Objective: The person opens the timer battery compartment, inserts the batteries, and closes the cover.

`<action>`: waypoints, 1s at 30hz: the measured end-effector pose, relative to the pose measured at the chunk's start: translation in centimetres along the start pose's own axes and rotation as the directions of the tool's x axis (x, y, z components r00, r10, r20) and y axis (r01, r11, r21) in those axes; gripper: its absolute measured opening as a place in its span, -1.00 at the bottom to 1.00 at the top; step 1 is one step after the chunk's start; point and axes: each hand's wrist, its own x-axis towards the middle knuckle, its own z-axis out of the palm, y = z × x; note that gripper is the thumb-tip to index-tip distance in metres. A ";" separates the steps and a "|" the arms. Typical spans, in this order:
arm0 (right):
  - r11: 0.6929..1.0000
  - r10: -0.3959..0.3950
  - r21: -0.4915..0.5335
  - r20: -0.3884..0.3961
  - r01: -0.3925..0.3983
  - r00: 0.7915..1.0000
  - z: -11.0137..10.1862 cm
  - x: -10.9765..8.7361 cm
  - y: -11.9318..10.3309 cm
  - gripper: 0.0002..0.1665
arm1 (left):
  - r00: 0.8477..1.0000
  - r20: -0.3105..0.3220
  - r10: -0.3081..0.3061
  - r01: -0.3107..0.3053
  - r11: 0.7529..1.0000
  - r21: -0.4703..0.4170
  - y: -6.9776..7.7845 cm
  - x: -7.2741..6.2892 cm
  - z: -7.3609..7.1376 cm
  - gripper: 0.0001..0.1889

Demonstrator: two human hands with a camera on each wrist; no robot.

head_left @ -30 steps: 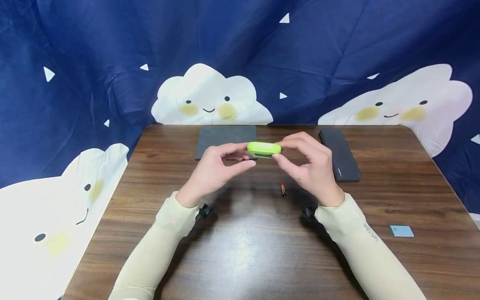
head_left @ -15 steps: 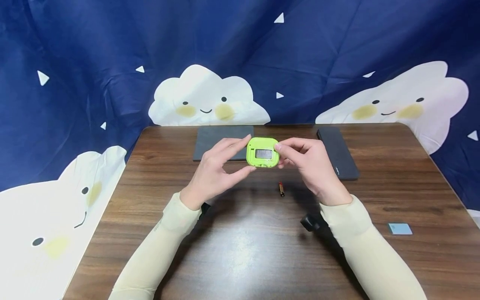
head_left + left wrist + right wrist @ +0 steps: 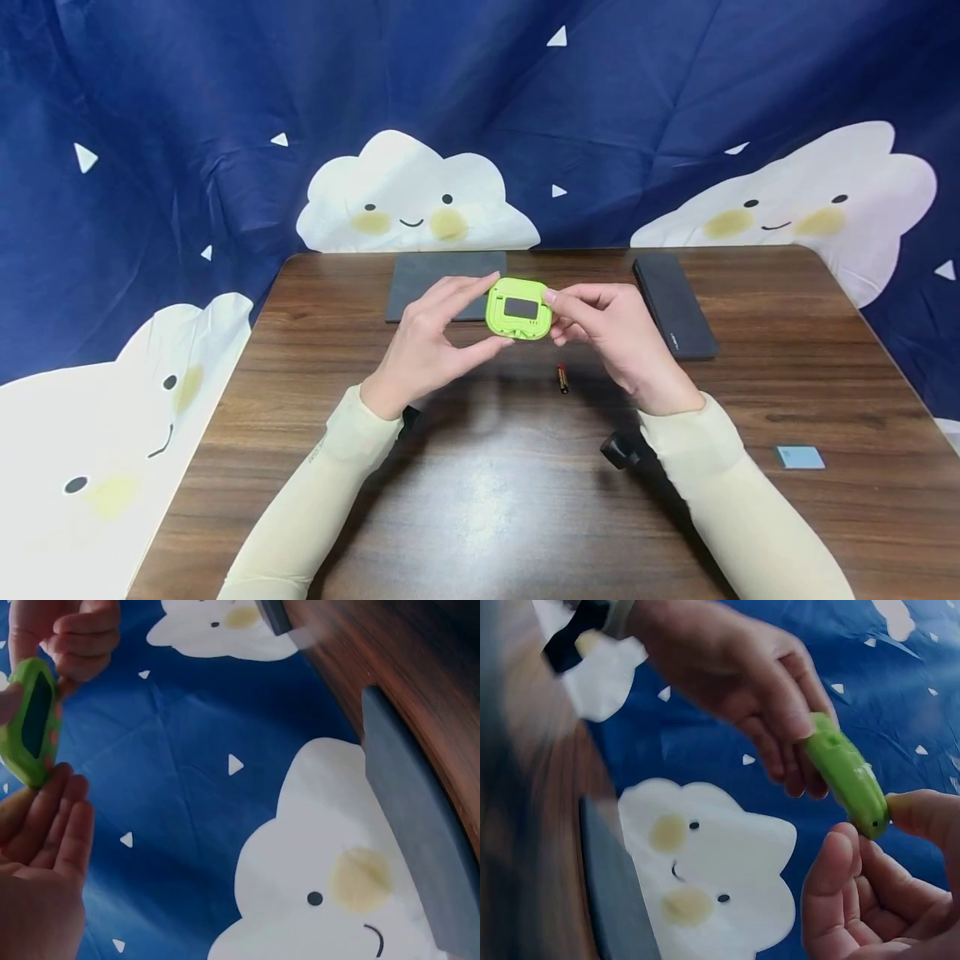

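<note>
- Left hand, in the head view, spans the green device between thumb and fingertips; right hand pinches the opposite edge — likely to steady its recessed side toward the eyes. A battery lies on the table, apparently for easy reach.
- Left wrist: device held clear of the table, its dark panel seen obliquely.
- Right wrist: fingers grip opposite ends — perhaps leaving the middle uncovered.

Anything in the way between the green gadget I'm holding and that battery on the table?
Nothing visible: in the head view, only tabletop shows between the green gadget and the battery; your right hand is beside that gap.
</note>
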 end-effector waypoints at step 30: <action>0.787 -0.513 -0.303 0.162 0.538 0.843 -0.5 0.0 0.8 -0.11 | 0.977 -0.039 -0.210 0.201 0.964 -0.175 0.7 0.1 -0.4 -0.27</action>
